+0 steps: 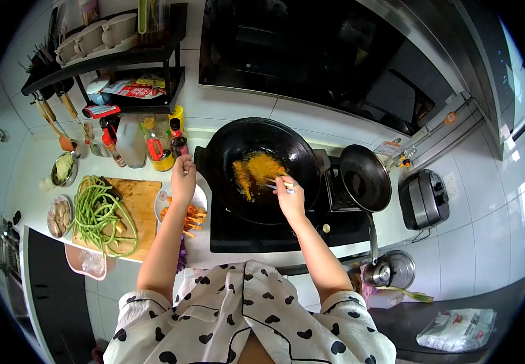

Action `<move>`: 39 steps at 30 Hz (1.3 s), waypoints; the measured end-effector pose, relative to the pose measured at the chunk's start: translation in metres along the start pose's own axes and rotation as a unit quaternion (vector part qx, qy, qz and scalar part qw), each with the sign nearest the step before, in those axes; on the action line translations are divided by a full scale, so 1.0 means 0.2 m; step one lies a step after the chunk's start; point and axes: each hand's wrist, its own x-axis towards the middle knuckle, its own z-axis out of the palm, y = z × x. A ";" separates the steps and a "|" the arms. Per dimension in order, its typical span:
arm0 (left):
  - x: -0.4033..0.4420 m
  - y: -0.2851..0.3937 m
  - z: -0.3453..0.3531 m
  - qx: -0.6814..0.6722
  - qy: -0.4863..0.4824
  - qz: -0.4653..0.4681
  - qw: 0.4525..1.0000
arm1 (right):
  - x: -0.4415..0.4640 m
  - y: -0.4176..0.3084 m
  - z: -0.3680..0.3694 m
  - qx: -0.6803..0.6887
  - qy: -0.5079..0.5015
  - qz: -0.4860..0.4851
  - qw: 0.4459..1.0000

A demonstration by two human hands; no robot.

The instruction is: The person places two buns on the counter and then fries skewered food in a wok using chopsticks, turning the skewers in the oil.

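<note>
A large black wok [226, 142] sits on the stove, with orange-yellow food [259, 167] bubbling in oil inside it. My right hand [290, 194] is over the wok's lower right part, its fingers closed round chopsticks [270, 183] whose tips reach the food. To the left of the wok, my left hand [183, 170] is raised near the wok's handle, fingers drawn together; what they hold, if anything, is too small to tell. Under my left forearm a white plate [199, 197] bears orange sticks [196, 218].
Long green beans [96, 209] lie on a wooden cutting board [144, 197] at left. Bottles [156, 145] stand behind it. A black frying pan [365, 179] is right of the wok, its handle pointing towards me. A rice cooker [423, 197] stands farther right.
</note>
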 end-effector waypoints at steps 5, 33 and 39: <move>0.00 -0.03 -0.02 -0.023 -0.002 -0.003 1.000 | 0.06 0.03 -0.07 0.111 0.034 0.033 0.993; 0.01 -0.04 -0.03 -0.012 -0.003 -0.012 1.000 | -0.09 -0.14 -0.36 -0.116 0.067 -0.259 0.957; 0.00 -0.04 -0.02 0.000 0.006 -0.006 1.000 | -0.16 -0.19 -0.42 -0.135 0.061 -0.295 0.944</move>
